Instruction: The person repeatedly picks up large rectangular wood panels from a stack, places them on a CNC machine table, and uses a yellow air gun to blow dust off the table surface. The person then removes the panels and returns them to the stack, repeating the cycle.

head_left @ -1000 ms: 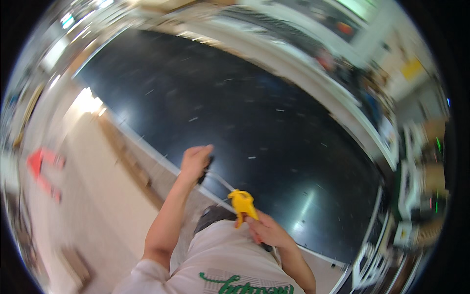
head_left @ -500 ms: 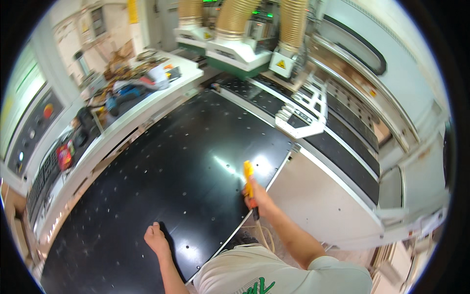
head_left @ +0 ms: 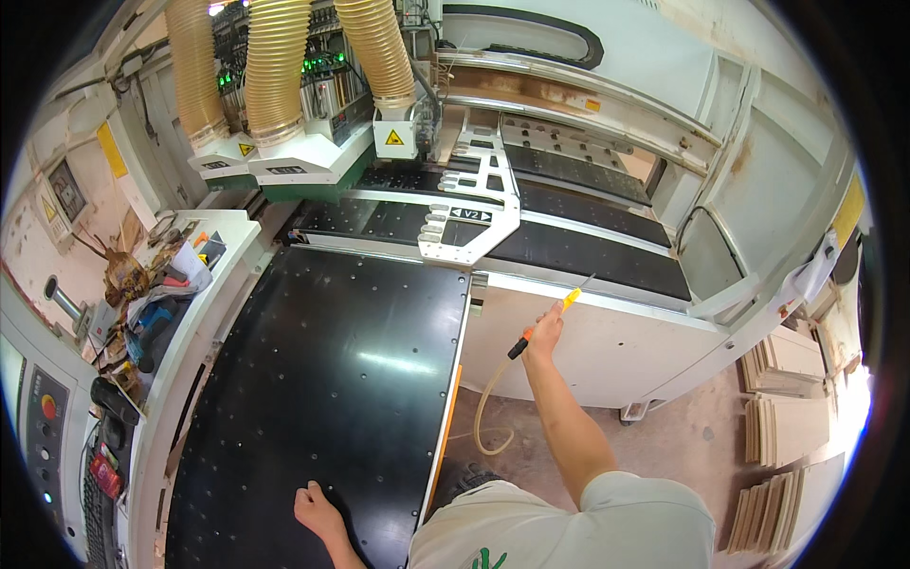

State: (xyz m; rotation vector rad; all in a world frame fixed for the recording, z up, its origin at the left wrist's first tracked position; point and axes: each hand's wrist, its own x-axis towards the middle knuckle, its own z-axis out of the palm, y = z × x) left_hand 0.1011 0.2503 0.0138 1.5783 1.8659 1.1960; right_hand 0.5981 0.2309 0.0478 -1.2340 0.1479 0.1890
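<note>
A workshop, apparently for woodworking: a large machine (head_left: 318,169) with three ribbed hoses (head_left: 278,81) stands beyond a black table (head_left: 303,389); a cluttered bench (head_left: 242,228) lines the left, stacked wooden boards (head_left: 801,429) the right.

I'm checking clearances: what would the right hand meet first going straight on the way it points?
Led by its air gun, the right hand would probably meet the nearest black bar first; depth is unclear, so it might pass above.
</note>
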